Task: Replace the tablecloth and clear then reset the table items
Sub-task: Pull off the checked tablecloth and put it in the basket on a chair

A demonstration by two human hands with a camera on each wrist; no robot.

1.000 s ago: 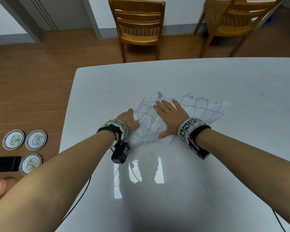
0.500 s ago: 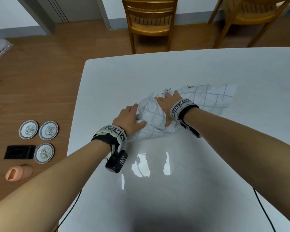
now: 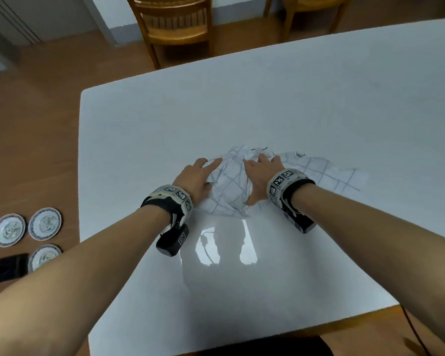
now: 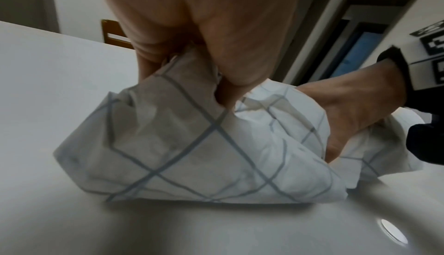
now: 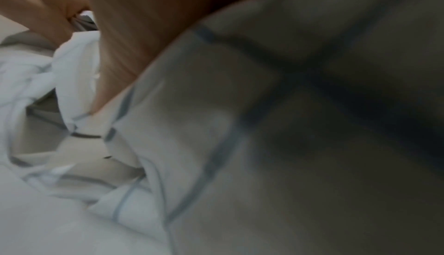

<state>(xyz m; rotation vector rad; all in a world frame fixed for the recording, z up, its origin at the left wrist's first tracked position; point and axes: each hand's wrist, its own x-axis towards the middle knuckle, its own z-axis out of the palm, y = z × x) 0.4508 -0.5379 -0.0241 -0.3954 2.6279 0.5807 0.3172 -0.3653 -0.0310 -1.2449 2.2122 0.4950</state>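
A white tablecloth with a thin blue grid lies bunched in the middle of the glossy white table. My left hand is at the bunch's left side. The left wrist view shows that hand pinching a fold of the cloth between thumb and fingers. My right hand lies over the top of the bunch with its fingers curled into the fabric and its thumb tucked down beside it. Cloth fills the right wrist view, gathered under that hand. A flatter part of the cloth trails off to the right.
Three small patterned plates and a black box sit on the wooden floor left of the table. Two wooden chairs stand beyond the far edge. The table's left edge is close to my left arm.
My right hand went from lying flat on the cloth to gathering it. Both hands have drawn the cloth into a tighter bunch, and more of it is crumpled between them.
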